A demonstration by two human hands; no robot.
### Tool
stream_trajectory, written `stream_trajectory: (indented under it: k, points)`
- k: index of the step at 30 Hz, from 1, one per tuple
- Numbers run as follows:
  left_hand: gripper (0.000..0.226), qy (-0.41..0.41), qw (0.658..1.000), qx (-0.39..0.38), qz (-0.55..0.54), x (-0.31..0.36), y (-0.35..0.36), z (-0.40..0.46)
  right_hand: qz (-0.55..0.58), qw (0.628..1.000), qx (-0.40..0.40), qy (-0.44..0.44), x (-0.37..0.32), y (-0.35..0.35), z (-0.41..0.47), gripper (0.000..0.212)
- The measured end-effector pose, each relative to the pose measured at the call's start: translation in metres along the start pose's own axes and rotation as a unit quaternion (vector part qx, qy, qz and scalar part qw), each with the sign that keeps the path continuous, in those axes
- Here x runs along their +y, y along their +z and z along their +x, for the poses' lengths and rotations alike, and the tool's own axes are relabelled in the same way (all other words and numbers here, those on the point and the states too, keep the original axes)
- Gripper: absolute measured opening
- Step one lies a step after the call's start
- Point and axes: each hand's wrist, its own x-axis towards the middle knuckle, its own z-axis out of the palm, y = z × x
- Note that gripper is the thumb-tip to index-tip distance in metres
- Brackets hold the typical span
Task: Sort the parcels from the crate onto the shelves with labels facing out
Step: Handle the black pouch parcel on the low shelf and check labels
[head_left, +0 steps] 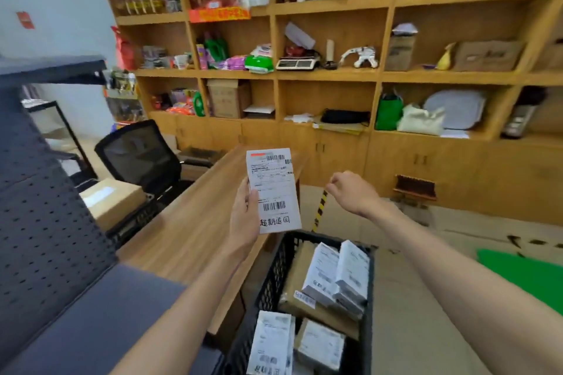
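Parcel (274,190) gripped upright in left hand (243,216) above crate (268,283) at 6 o'clock, label toward the eye for reading; right hand (350,192) loosely curled, holding nothing, free to assist; shelves (329,74) at 12 o'clock.

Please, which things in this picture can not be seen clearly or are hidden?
- Parcel, head view: small print is too small and blurred to read; the left hand covers its left edge.
- Crate: near end cut off by the bottom edge; lower parcels hidden under the top ones.
- Right hand: fingers curled away, so whether they pinch something is unclear.
- Wooden shelves: goods blurred, right bays cut by the edge.
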Motion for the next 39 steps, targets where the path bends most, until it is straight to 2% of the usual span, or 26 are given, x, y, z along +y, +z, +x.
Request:
stream_trajectory:
  k: [6, 13, 16, 19, 22, 25, 29, 39]
  points:
    - [0.034, -0.014, 0.992, -0.125, -0.002, -0.012, 0.098, 0.012, -0.023, 0.992, 0.045, 0.113, 0.095, -0.016, -0.032, 0.031]
    - [0.032, -0.017, 0.977, -0.213, 0.019, -0.016, 0.183, 0.022, 0.019, 0.983, 0.067, 0.17, 0.154, -0.007, -0.041, 0.035]
    - [0.033, -0.03, 0.972, -0.23, 0.027, -0.028, 0.205, 0.026, 0.088, 0.977, 0.063, 0.184, 0.163, -0.001, -0.041, 0.04]
    - [0.032, -0.041, 0.968, -0.248, 0.027, -0.041, 0.22, 0.03, 0.224, 0.951, 0.066, 0.202, 0.166, 0.014, -0.035, 0.046]
    - [0.031, -0.066, 0.967, -0.246, 0.02, -0.056, 0.225, 0.027, 0.325, 0.92, 0.071, 0.209, 0.164, 0.039, -0.03, 0.035]
    - [0.029, -0.098, 0.968, -0.229, 0.024, -0.077, 0.22, 0.024, 0.357, 0.903, 0.087, 0.223, 0.158, 0.067, -0.031, 0.023]
    - [0.029, -0.154, 0.962, -0.223, 0.021, -0.106, 0.198, 0.013, 0.401, 0.877, 0.078, 0.251, 0.153, 0.113, -0.037, 0.024]
    - [0.032, -0.234, 0.946, -0.207, 0.081, -0.185, 0.132, -0.035, 0.435, 0.842, 0.054, 0.316, 0.113, 0.213, -0.088, 0.026]
